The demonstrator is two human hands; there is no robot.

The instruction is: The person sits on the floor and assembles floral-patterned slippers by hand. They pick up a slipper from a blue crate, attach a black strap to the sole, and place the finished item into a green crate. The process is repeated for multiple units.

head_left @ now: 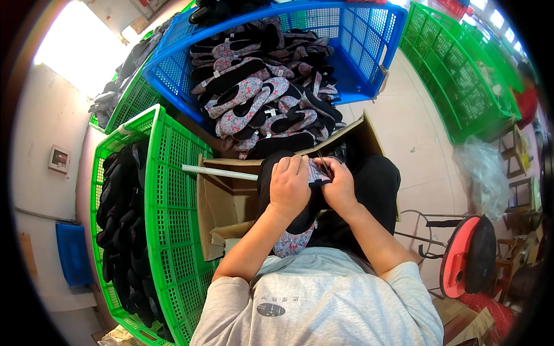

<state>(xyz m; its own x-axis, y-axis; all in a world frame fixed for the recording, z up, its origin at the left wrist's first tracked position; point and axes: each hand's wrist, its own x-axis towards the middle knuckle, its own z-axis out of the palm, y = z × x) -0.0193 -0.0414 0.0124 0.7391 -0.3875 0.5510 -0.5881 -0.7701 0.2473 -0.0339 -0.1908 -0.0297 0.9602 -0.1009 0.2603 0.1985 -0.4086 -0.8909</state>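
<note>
Over my lap, both hands work close together on a floral slipper [317,174] with black trim, mostly covered by my fingers. My left hand [290,183] is closed on its left side, knuckles up. Closed at its right edge is my right hand [340,185]; a thin dark piece, perhaps a tool, shows by its fingertips, too small to name. A second floral slipper [293,241] lies on my lap near my shirt, partly hidden by my left forearm. Left of my left hand, a white rod [220,172] sticks out above an open cardboard box [214,213].
Ahead stands a blue crate [360,92] heaped with floral slippers [248,98]. A green crate [167,230] of dark slippers is close on my left. Further right are another green crate [447,75], a clear plastic bag [485,179] and a red-and-black stool [461,254].
</note>
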